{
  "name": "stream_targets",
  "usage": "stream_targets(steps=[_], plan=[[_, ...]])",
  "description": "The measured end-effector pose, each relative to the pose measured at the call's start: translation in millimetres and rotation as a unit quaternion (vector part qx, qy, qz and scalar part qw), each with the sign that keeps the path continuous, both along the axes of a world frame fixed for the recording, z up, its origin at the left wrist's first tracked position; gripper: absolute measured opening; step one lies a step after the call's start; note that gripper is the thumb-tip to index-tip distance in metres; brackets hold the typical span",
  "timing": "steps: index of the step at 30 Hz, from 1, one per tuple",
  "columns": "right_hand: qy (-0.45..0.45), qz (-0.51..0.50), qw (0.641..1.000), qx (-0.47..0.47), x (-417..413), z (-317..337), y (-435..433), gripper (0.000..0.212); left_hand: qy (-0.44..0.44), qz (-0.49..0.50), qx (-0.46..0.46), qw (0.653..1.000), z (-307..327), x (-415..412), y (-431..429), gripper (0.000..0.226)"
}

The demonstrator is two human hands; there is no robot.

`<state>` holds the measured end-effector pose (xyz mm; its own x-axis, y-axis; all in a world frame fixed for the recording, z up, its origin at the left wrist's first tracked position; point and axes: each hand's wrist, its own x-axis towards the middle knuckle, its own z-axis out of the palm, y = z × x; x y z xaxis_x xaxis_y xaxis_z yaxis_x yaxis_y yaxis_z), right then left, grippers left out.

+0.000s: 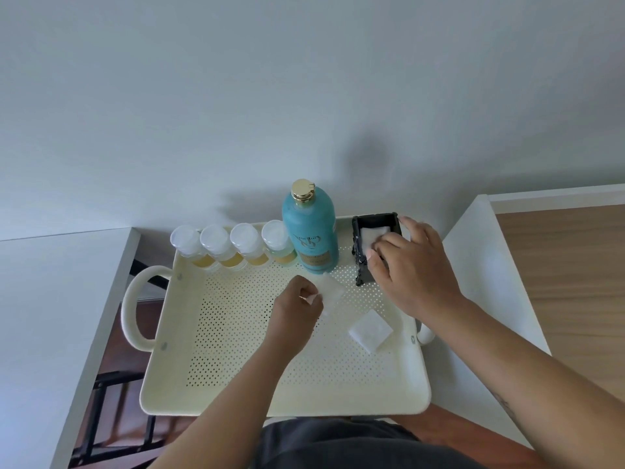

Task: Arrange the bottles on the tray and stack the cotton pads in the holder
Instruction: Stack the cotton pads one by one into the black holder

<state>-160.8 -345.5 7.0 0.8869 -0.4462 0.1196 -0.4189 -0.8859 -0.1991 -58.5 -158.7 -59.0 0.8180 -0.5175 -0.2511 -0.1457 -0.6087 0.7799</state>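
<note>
Head view: left hand (297, 308) pinches cotton pad (330, 292).

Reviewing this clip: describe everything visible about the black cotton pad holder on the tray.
The black holder is a small open-topped box with dark, glossy walls and bumpy, ornate edges; its material cannot be told. It stands upright in the tray's far right corner, just right of the tall blue bottle. White cotton pads lie inside. The right hand reaches over it, fingers pressing a pad into the opening and covering its near right side.
</note>
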Motion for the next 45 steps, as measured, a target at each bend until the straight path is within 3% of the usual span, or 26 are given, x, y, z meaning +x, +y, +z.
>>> stream_targets(steps=[4,9,16,18,21,29,37,41,45], plan=[[0.007,-0.007,1.0,0.015,1.5,1.0,0.3,0.054,0.095,0.082,-0.091,0.988,22.2,1.2,-1.7,0.016],[0.006,-0.001,1.0,0.027,0.2,0.4,0.1,0.053,0.146,0.103,-0.154,0.972,48.3,0.1,-10.6,0.009],[-0.142,-0.016,0.988,0.06,-5.4,5.0,2.4,0.019,0.206,0.075,-0.225,0.949,71.5,1.7,-25.9,0.013],[-0.174,-0.023,0.98,0.091,-6.4,8.7,6.4,0.018,0.228,0.071,-0.24,0.941,74.7,2.6,-28.9,0.013],[-0.187,-0.041,0.968,0.16,-3.5,18.3,10.7,0.025,0.259,0.055,-0.251,0.931,77.4,3.7,-31.9,0.012],[-0.181,-0.068,0.941,0.278,5.7,36.5,19.7,0.015,0.296,0.01,-0.248,0.922,81.6,2.4,-35.6,0.029],[-0.167,-0.136,0.925,0.314,8.4,41.1,-2.7,0.017,0.311,0.064,-0.106,0.942,45.4,-6.8,-23.1,0.024],[-0.137,-0.166,0.922,0.322,10.6,32.5,-12.6,0.014,0.213,-0.014,0.017,0.977,19.1,-21.9,-18.2,0.019],[-0.124,-0.18,0.929,0.297,15.6,21.3,-16.8,0.014,0.12,-0.086,0.074,0.986,2.1,-31.2,-20.1,0.02]])
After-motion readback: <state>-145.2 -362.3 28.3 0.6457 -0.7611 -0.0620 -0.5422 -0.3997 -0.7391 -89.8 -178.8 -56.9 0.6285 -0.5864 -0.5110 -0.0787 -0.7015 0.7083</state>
